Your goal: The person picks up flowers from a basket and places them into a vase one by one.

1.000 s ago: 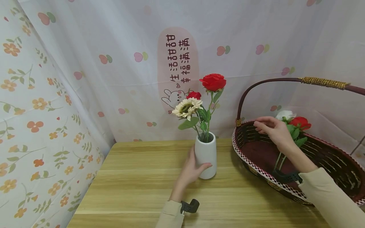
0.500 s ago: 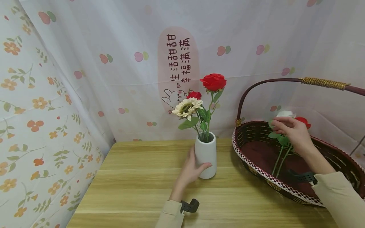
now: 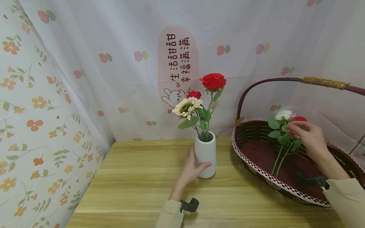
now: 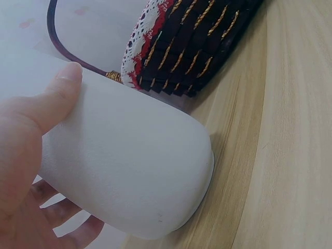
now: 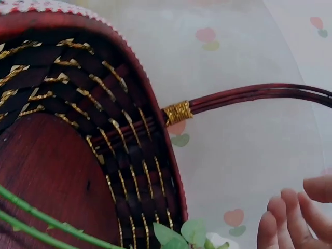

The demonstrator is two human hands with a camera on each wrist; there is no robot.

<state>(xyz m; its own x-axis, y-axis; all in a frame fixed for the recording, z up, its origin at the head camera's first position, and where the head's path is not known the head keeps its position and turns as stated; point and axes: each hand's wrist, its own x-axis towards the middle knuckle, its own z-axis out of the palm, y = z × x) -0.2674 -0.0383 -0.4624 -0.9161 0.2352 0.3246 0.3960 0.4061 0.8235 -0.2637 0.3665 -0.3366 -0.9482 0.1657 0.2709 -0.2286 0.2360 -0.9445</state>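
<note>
Two roses lean in the basket; the right hand (loose, empty) has shifted rightward beside them, seemingly within reach; the left hand grips the vase near the worktop's back edge.

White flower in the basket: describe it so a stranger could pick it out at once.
On the right of the head view sits a big dark basket with an arched handle. Two green stems slant up inside it, near the person's right hand. The white flower is the left bloom above them, its white petals setting it apart from the red flower beside it.
</note>
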